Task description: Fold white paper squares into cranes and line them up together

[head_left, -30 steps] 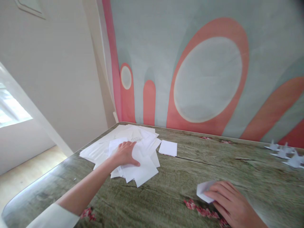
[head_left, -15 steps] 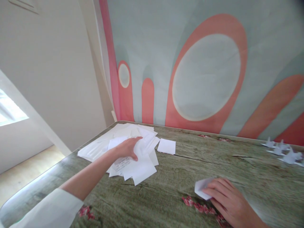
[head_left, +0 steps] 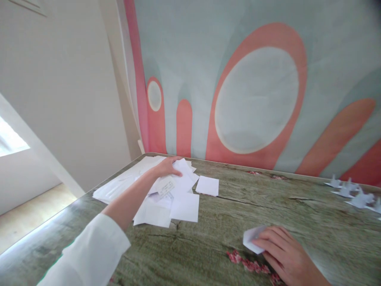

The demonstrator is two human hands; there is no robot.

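Over at the left, my left hand [head_left: 169, 167] reaches to the back of a loose pile of white paper sheets [head_left: 151, 212]. Its fingers and thumb are closed around some of those sheets [head_left: 185, 176]; how many cannot be made out. A sheet with printed text [head_left: 166, 187] shows just below the hand. At the front right, my right hand [head_left: 282, 250] pinches a small folded white paper [head_left: 252, 240] against the table, with its right part hidden under the fingers.
A square stack of white paper [head_left: 207, 186] lies right of the pile. Several folded paper figures [head_left: 360, 198] stand at the far right of the wood-patterned table [head_left: 226, 214]. Behind the table hangs a patterned backdrop [head_left: 190, 59].
My left hand has moved toward the back of the pile, shifting the sheets and uncovering more of the printed one. My right hand keeps its hold on the folded paper.
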